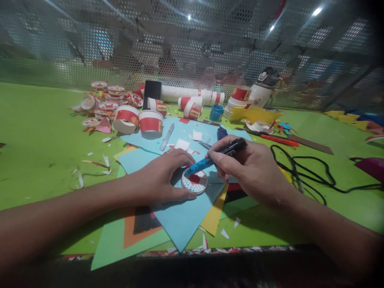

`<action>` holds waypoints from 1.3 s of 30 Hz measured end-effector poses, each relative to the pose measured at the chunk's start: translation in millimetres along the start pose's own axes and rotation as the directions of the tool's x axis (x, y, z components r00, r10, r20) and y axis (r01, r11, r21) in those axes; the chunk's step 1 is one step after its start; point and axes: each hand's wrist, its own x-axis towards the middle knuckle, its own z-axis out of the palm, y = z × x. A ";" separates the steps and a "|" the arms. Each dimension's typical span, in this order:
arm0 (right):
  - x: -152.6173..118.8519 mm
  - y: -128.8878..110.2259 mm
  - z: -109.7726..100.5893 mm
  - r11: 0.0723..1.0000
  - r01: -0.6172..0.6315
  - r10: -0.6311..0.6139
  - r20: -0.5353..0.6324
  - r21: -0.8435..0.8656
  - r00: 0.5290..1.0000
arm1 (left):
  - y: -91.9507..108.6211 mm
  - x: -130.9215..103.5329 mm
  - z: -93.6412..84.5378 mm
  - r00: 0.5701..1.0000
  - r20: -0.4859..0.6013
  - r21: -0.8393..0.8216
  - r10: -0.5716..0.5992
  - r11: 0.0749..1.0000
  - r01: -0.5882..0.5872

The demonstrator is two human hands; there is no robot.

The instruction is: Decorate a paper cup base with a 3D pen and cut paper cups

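Between the thumb and fingers of my left hand [162, 178] is a round white disc [195, 188] with a red centre and blue dots. It lies on light blue paper [180, 224]. My right hand [249, 168] grips a blue marker [204, 163] with a black end, slanted down to the left. The marker's tip is at the upper left part of the disc, where it touches or nearly touches the surface. Other coloured sheets lie under the blue paper.
Red and white paper cups [151, 123], a pile of decorated discs [108, 106], a blue paint jar [216, 113] and a bottle [261, 94] stand behind. At right are a red-orange cutter [280, 140] and a black cord [315, 160]. Paper scraps are scattered around.
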 end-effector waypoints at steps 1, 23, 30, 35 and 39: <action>0.0 -0.1 0.0 1.000 -0.002 0.002 -0.002 -0.001 1.000 | 0.2 -0.1 0.0 1.000 0.001 0.001 0.001 1.000 -0.001; -0.7 0.0 0.8 1.000 -0.017 0.017 -0.013 0.001 1.000 | -0.4 -0.8 1.7 1.000 0.002 0.004 0.007 1.000 -0.007; -0.7 -0.3 1.2 1.000 0.021 -0.021 -0.001 -0.016 1.000 | -0.8 -0.2 1.4 1.000 -0.002 0.016 0.013 1.000 -0.013; -2.8 -0.5 3.9 0.995 0.084 -0.084 -0.002 -0.052 0.996 | 0.0 -0.2 1.3 1.000 0.001 0.024 -0.002 1.000 0.002; -3.5 0.5 5.4 0.991 0.110 -0.111 -0.010 -0.077 0.994 | -0.9 -0.6 1.6 1.000 0.001 0.014 0.004 1.000 -0.004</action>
